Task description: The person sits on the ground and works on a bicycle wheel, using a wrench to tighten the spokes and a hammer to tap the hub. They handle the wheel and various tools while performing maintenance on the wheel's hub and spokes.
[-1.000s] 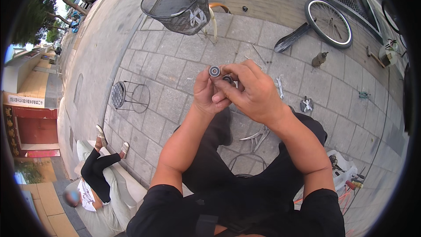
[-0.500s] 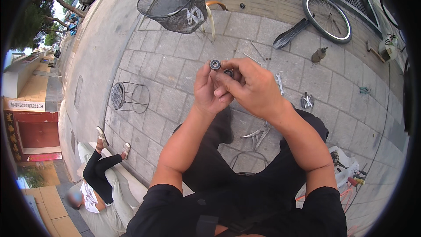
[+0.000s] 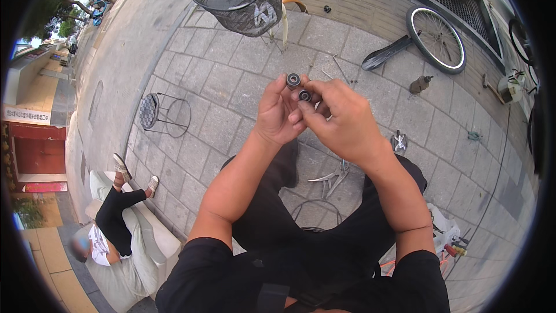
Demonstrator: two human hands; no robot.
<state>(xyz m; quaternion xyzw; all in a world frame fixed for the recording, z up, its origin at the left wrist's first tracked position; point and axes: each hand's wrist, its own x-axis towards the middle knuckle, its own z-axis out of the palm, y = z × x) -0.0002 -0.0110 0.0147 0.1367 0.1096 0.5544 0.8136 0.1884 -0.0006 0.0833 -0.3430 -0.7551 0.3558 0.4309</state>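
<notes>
In front of me I have two small round dark bearings close together at the tips of my fingers. My left hand [image 3: 276, 117] pinches one bearing [image 3: 293, 79] between thumb and forefinger, its ring face and centre hole turned up. Just below and to the right, my right hand [image 3: 346, 117] grips the other bearing [image 3: 304, 96] with thumb and fingers, its face also visible. Whether the bearings touch is hard to tell. Between my legs lie metal pliers-like tools [image 3: 330, 181] on the paving.
A wire bicycle basket [image 3: 267, 14] stands ahead. To the right are a wheel [image 3: 410, 28], a black mudguard [image 3: 384, 54], a brown bottle [image 3: 420, 85], a pedal [image 3: 399, 141] and a hammer [image 3: 492, 88]. A stool [image 3: 149, 111] and a seated person [image 3: 121, 214] are at left.
The right-hand bearing, mostly covered by fingers before, now shows its face beside the left one. Both hands stay close together. The whole view has shifted slightly.
</notes>
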